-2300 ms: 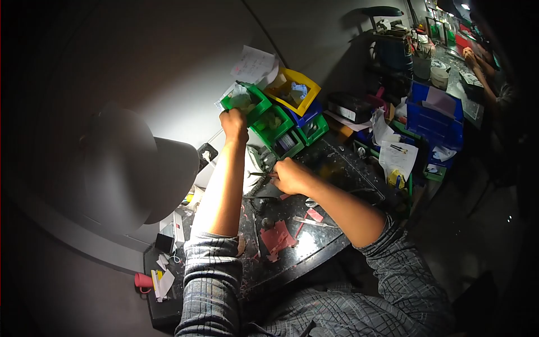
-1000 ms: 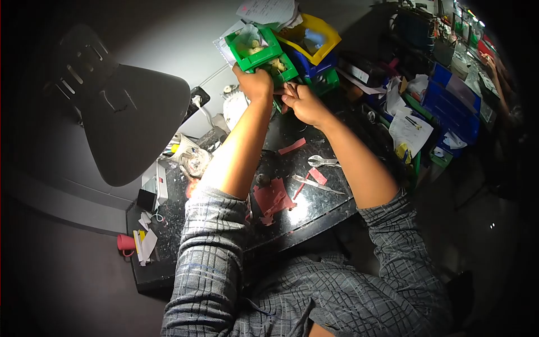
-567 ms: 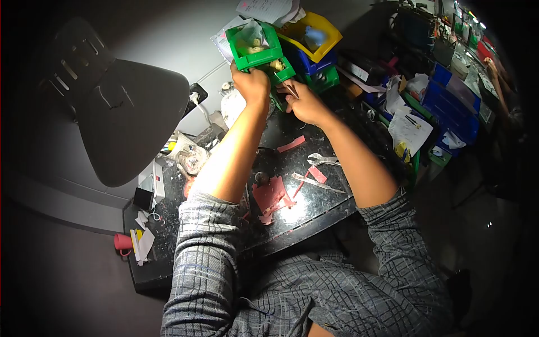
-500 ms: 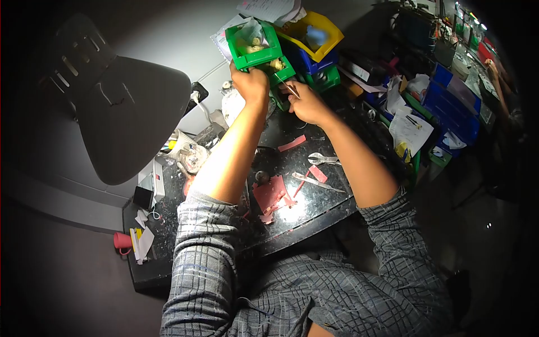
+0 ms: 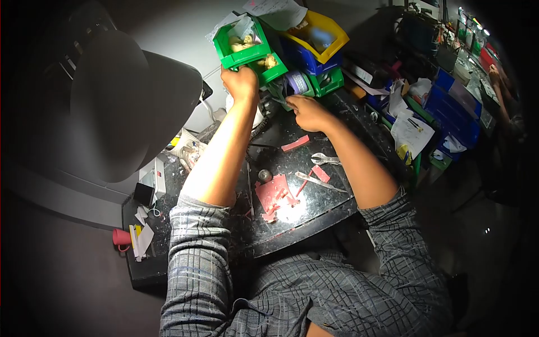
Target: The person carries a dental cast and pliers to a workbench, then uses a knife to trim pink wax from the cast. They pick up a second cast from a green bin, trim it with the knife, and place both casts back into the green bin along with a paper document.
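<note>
Two green bins, an upper one [image 5: 242,54] and a lower one [image 5: 275,71], lean together at the back of the black table [image 5: 281,121]. Both contain pale cream pieces. My left hand [image 5: 241,83] is closed around the near edge of the green bins. To their right, my right hand [image 5: 306,109] has its fingers bent together beside a clear bag or wrap [image 5: 276,91]; what they hold, if anything, is hidden. Just behind those fingertips stands a purple container with a pale label [image 5: 298,82].
A yellow bin [image 5: 337,35] sits on a blue one, beside another green bin [image 5: 328,83]. Pink sheet pieces [image 5: 273,192], metal pliers [image 5: 325,159] and a knife [image 5: 321,182] lie on the table. A dark lamp shade [image 5: 168,106] looms left. Another person's hand [image 5: 494,76] shows far right.
The green bins and my left hand have shifted left. My right hand has moved slightly down, and the purple container has come into sight between the bins. The lamp shade appears turned and larger.
</note>
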The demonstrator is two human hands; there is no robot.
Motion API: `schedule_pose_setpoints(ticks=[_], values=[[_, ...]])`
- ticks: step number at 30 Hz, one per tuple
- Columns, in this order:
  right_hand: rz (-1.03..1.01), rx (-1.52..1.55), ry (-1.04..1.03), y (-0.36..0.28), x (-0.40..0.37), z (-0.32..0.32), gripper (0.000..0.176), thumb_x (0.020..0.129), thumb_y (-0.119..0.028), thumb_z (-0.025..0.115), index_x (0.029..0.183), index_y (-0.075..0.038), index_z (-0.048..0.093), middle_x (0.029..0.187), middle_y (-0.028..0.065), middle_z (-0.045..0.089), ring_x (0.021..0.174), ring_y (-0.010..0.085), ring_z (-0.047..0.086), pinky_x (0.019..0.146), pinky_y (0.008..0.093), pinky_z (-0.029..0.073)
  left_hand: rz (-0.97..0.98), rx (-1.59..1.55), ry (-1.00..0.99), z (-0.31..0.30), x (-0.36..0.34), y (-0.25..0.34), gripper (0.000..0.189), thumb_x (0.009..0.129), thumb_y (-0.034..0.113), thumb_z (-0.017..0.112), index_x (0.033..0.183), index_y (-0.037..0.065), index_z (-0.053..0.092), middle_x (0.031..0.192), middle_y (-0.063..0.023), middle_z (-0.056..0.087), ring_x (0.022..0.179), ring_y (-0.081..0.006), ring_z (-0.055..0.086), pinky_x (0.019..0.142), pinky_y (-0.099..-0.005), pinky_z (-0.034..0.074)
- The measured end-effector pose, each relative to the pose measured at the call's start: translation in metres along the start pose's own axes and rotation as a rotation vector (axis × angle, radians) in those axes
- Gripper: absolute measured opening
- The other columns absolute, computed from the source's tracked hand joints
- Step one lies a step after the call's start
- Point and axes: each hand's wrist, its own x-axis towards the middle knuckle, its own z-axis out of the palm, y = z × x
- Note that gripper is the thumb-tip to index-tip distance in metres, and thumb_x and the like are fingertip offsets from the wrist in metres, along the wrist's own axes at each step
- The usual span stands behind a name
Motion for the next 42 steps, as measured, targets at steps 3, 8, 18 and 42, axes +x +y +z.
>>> schedule_pose_setpoints(ticks=[3, 8, 18, 42], values=[[-0.076, -0.079, -0.032, 0.009, 0.001, 0.007, 0.049, 0.082, 0.003, 0.048, 0.13, 0.004, 0.056, 0.134, 0.0209, 0.059, 0.126, 0.0361, 0.055, 0.107, 0.0403, 0.044, -0.038, -0.009, -0.037, -0.002, 0.006, 0.003, 0.036, 0.091, 0.001, 0.056, 0.126, -0.005, 0.058, 0.114, -0.018, 0.068, 0.099, -0.0234, 0.066, 0.085, -0.0358, 0.053], [-0.092, -0.107, -0.132, -0.01, -0.004, -0.003, 0.035, 0.08, 0.006, 0.049, 0.113, 0.004, 0.062, 0.127, 0.0204, 0.06, 0.121, 0.0377, 0.056, 0.102, 0.0425, 0.047, -0.011, -0.058, -0.083, -0.007, 0.019, -0.002, 0.033, 0.092, 0.003, 0.059, 0.125, -0.003, 0.058, 0.111, -0.0151, 0.068, 0.093, -0.0225, 0.067, 0.081, -0.0355, 0.055], [-0.062, -0.204, -0.154, -0.024, -0.018, 0.001, 0.045, 0.078, 0.009, 0.049, 0.123, 0.008, 0.056, 0.13, 0.0223, 0.055, 0.122, 0.0389, 0.054, 0.102, 0.0439, 0.046, -0.091, -0.197, -0.176, -0.04, 0.017, 0.024, 0.038, 0.089, -0.005, 0.059, 0.127, -0.002, 0.056, 0.112, -0.014, 0.065, 0.096, -0.0228, 0.066, 0.084, -0.0371, 0.055], [0.169, -0.589, 0.163, -0.033, 0.131, 0.003, 0.019, 0.088, -0.013, 0.062, 0.096, -0.014, 0.079, 0.1, 0.0125, 0.075, 0.097, 0.0282, 0.074, 0.078, 0.0388, 0.059, -0.097, -0.216, -0.084, -0.102, 0.017, 0.035, 0.034, 0.091, 0.002, 0.06, 0.125, 0.004, 0.059, 0.112, -0.0115, 0.065, 0.092, -0.0216, 0.067, 0.077, -0.037, 0.059]])
